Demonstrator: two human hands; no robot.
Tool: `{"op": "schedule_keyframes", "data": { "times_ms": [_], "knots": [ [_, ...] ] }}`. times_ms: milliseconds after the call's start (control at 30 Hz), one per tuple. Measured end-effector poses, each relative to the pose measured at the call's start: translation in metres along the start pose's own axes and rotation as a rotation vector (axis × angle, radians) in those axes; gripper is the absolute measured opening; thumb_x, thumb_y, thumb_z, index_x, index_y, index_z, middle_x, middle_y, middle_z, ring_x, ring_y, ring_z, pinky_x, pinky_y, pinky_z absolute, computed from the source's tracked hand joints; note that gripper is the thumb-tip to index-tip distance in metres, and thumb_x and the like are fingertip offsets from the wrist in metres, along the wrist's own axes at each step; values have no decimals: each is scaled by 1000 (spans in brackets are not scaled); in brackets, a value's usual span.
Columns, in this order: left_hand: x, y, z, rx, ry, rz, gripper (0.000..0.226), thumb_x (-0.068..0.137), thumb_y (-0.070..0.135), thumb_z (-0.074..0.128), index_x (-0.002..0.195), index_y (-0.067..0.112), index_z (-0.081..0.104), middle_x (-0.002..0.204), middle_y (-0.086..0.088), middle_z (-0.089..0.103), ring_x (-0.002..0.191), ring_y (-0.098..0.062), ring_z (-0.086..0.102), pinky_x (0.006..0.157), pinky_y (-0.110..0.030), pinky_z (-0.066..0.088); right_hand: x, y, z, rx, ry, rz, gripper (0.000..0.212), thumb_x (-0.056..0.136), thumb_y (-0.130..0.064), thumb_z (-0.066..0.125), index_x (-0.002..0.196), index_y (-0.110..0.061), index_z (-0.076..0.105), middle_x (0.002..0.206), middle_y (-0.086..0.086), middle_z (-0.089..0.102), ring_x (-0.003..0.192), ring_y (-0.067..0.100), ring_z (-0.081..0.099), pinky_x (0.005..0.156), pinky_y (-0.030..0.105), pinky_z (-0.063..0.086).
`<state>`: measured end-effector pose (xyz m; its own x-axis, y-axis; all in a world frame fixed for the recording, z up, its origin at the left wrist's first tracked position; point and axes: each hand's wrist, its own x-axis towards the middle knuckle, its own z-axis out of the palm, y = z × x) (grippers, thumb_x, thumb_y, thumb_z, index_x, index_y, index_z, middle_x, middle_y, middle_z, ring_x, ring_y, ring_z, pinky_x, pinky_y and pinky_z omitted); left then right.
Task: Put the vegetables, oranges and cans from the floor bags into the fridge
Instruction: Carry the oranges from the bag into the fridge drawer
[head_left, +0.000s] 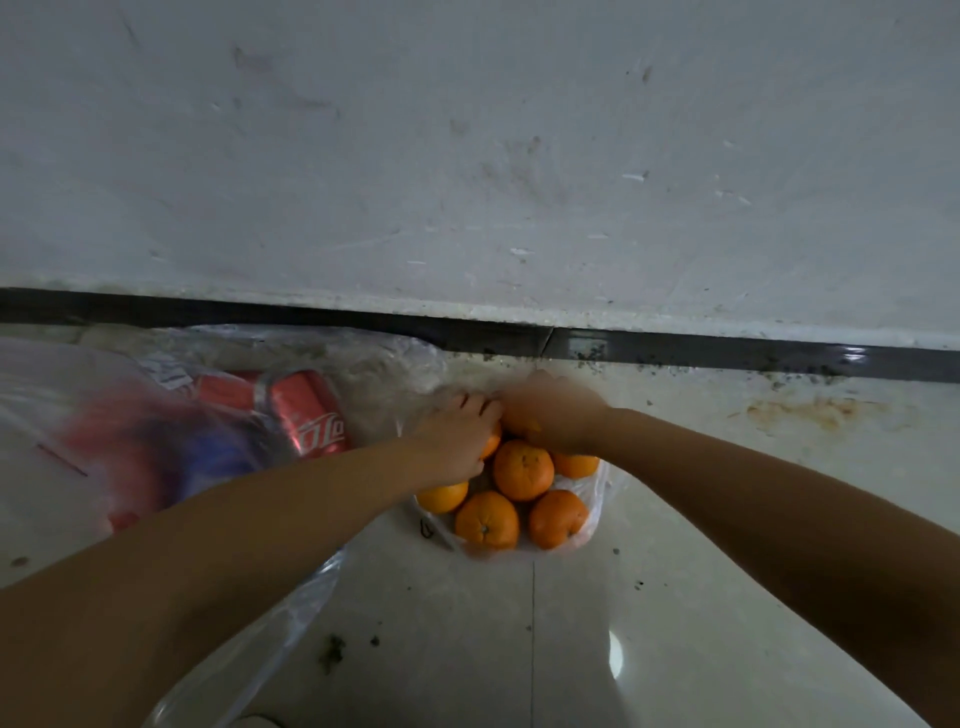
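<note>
At the far edge of the orange pile, near the baseboard (727, 351), both hands meet. Left hand (460, 434), fingers curled, grips an orange (491, 446); right hand (553, 415) closes over another (519, 427), largely hidden. Remaining oranges (522, 469) lie in a clear bag (595, 506) on the floor (675, 597). To the left, cans (306, 410) lie in a second bag (363, 364). Risk, as judged: lifting fruit from the pile may unsettle its neighbours, which could roll out over the bag's slack, low edge.
</note>
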<state>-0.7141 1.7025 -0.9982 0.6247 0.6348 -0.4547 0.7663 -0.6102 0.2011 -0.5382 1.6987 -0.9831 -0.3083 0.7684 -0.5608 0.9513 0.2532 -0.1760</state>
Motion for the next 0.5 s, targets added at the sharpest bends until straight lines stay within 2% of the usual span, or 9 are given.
{"op": "schedule_keyframes", "data": {
  "times_ms": [100, 167, 233, 333, 400, 500],
  "knots": [
    [0, -4, 1, -47, -35, -46, 79, 82, 29, 65, 145, 18, 20, 142, -9, 32, 127, -29, 37, 97, -38, 40, 10, 1, -4, 16, -94, 2, 75, 87, -36, 61, 147, -32, 18, 141, 15, 33, 113, 36, 50, 86, 39, 47],
    [0, -7, 2, -72, -23, -53, 79, 80, 33, 66, 145, 21, 22, 140, -9, 35, 124, -29, 41, 95, -39, 42, 13, 2, -6, -27, -132, -22, 80, 85, -30, 65, 148, -32, 15, 140, 14, 34, 111, 35, 52, 78, 34, 45],
    [-2, -12, 4, -114, 7, -58, 77, 80, 35, 66, 143, 23, 24, 138, -7, 37, 123, -28, 43, 95, -39, 44, 13, 3, -6, -98, -114, -41, 82, 84, -25, 65, 148, -31, 14, 138, 14, 36, 110, 33, 53, 73, 32, 43],
    [-7, -18, 3, -215, 67, -102, 74, 79, 39, 67, 139, 25, 27, 141, -4, 32, 125, -26, 41, 96, -40, 45, 11, 8, 0, -89, -37, -65, 78, 84, -30, 64, 146, -29, 16, 134, 14, 42, 104, 31, 56, 73, 33, 48],
    [-12, -16, -1, -298, 126, -140, 74, 80, 38, 68, 140, 23, 28, 145, -5, 28, 129, -27, 37, 97, -38, 43, 3, 11, -2, 62, 31, -11, 78, 84, -40, 64, 145, -26, 17, 137, 13, 41, 104, 31, 57, 75, 33, 49],
    [-26, 0, -12, -498, 272, -294, 75, 78, 35, 70, 139, 18, 32, 143, -10, 32, 128, -29, 37, 99, -40, 40, -20, 2, -10, 453, 153, 155, 85, 79, -51, 68, 145, -26, 20, 146, 7, 34, 116, 30, 52, 87, 36, 46]
  ]
}}
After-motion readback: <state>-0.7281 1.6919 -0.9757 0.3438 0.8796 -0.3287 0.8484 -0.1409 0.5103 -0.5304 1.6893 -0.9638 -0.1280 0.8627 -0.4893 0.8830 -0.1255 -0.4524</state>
